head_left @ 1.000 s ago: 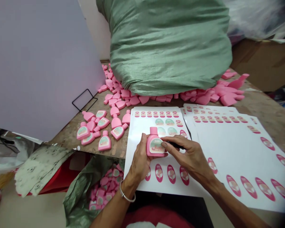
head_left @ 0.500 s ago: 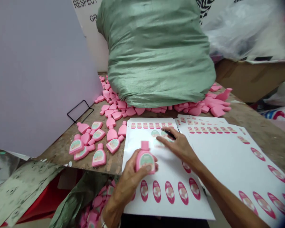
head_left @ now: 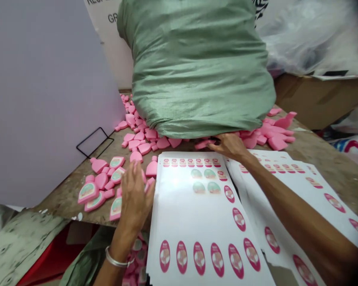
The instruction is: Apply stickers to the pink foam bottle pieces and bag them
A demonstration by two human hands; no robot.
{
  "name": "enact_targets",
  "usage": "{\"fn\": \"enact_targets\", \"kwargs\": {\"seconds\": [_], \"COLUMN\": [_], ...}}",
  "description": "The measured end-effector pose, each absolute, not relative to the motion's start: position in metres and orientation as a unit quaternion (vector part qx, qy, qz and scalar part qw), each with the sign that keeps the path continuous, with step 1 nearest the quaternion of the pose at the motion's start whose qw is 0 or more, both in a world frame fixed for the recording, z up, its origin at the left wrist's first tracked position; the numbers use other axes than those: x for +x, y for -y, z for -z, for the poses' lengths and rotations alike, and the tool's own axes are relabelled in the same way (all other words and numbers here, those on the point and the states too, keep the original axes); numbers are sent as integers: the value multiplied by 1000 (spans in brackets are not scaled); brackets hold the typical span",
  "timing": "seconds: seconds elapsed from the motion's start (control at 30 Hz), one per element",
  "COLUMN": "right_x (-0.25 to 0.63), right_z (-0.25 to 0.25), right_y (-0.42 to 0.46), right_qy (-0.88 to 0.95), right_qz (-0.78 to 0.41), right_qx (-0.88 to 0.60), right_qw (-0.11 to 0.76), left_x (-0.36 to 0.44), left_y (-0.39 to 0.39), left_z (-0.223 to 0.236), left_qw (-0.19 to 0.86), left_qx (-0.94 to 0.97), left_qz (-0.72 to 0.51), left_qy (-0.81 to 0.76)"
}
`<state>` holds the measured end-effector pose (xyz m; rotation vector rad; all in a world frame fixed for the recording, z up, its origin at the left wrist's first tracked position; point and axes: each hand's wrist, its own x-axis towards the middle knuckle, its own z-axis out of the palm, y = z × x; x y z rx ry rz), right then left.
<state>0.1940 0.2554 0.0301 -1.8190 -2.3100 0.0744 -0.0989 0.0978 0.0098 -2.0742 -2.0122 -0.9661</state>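
1. Flat pink bottle-shaped pieces (head_left: 162, 143) are scattered in a band along the far edge of the table (head_left: 62, 198), around the base of a sack. Several labelled pieces (head_left: 88, 192), each with an oval label showing, are laid out at the left, nearer the person.
2. The left hand (head_left: 134, 196) is raised over those pieces with its fingers spread. It is blurred, and nothing is seen to be held. A labelled piece lies just behind it. A metal bangle (head_left: 116, 262) is worn on the wrist.
3. The right hand (head_left: 229, 146) is stretched to the far side, with its fingers laid forward on a pink piece (head_left: 204, 143). Whether that piece is gripped cannot be told.
4. Sticker sheets (head_left: 193, 214) are spread under the right forearm, printed with rows of oval pink labels (head_left: 181, 257). Some labels are missing from the sheet's middle.
5. A bulging green woven sack (head_left: 197, 67) stands on the table at the far side. A pale lilac board (head_left: 47, 99) and a black wire stand (head_left: 92, 143) are at the left. A cardboard box (head_left: 319, 101) is at the far right.
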Motion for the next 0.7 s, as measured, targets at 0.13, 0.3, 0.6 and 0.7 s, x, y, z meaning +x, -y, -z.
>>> {"fn": "enact_targets", "kwargs": {"seconds": [0.13,0.3,0.6,0.7], "right_x": [193,181,175,174], "right_z": [-65,-54,23,31], "right_y": [-179,-123,-123,-127], "right_qy": [829,777,801,811], "right_qz": [-216,-358,-32,5], "right_qx": [-480,-450,-541,-524], "right_qw": [188,255,254,261], "left_x": [-49,-20,-14,-11], "left_y": [-99,-83,-82,-87], "left_z": [-43,-47,-1,5], "left_qw": [-112,-458,-610,-605], "left_qx": [-788,-672,-386,-394], "left_qz": [312,336,474,472], "left_qy": [519,475,504,505]}}
